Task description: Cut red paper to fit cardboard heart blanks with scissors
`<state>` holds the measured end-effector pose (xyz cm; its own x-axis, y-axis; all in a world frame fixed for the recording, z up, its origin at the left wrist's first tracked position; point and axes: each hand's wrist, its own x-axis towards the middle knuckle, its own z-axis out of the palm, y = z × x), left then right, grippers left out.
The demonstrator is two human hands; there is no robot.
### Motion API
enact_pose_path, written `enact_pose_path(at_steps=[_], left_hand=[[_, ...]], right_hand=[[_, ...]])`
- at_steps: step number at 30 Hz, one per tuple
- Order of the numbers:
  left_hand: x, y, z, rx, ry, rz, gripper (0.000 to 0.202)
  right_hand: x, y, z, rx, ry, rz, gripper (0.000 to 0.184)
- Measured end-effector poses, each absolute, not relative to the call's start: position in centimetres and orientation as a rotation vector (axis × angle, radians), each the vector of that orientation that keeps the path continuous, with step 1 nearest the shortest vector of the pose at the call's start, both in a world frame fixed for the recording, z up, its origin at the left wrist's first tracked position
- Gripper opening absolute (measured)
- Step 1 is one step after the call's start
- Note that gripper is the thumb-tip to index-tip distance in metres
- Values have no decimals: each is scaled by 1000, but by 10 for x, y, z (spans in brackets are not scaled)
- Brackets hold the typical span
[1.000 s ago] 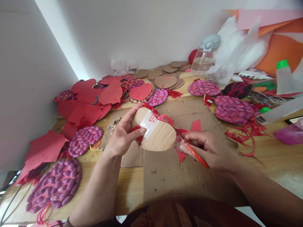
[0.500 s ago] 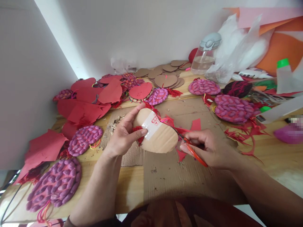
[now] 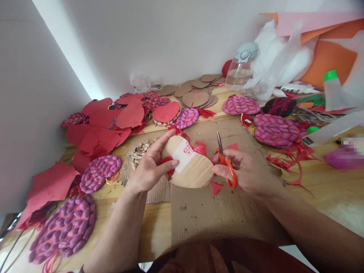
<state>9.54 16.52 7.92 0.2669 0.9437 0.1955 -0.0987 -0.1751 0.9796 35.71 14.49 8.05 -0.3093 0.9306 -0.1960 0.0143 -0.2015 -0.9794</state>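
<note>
A tan cardboard heart (image 3: 196,171) with a strip of clear tape and red print across it is gripped by my left hand (image 3: 152,167), thumb on the face and fingers behind. A red tassel (image 3: 170,167) shows by that thumb, and pink cord lies at the heart's upper edge. My right hand (image 3: 241,170) has orange-handled scissors (image 3: 227,165) in its fingers, blades pointing up and away from the cardboard. Its thumb and fingertip touch the heart's right edge. Red paper scraps (image 3: 216,188) lie below on a cardboard sheet (image 3: 204,216).
Red paper hearts (image 3: 99,134) and purple-studded plaques (image 3: 66,231) crowd the left. Behind are stacked cardboard hearts (image 3: 196,99), a bottle (image 3: 241,68) and plastic bags (image 3: 280,57). More plaques (image 3: 278,131) and a green-capped glue bottle (image 3: 334,91) stand right.
The scissors have left the heart's right edge and swung upright in my right hand. My right thumb and finger now meet that edge. My left hand keeps its hold.
</note>
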Motion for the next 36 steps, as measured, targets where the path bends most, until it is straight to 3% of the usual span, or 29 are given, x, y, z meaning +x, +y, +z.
enact_pose_path(at_steps=[5,13,21,24,29,36], left_hand=[[103,163,76,1252,864,1098,76],[98,180,62,848,1120,1454,46],[111,175,56,966,1134,1402,47],[122,170,48,1113,1019,1332,71],[120,178,41,1019,1101,1430,41],[109,187,39,838,1169,1538,57]], right_hand=[[349,142,70,-1133,-1285,1560,31],[355,155,63,-1151,-1096,1301,31],[360,157,56,-1147,-1202,1053,26],[357,152,56,-1148,-1309,1016,23],[358,155,53,-1146,-1273,1031,24],[362,173,49,-1094,-926,1207,37]])
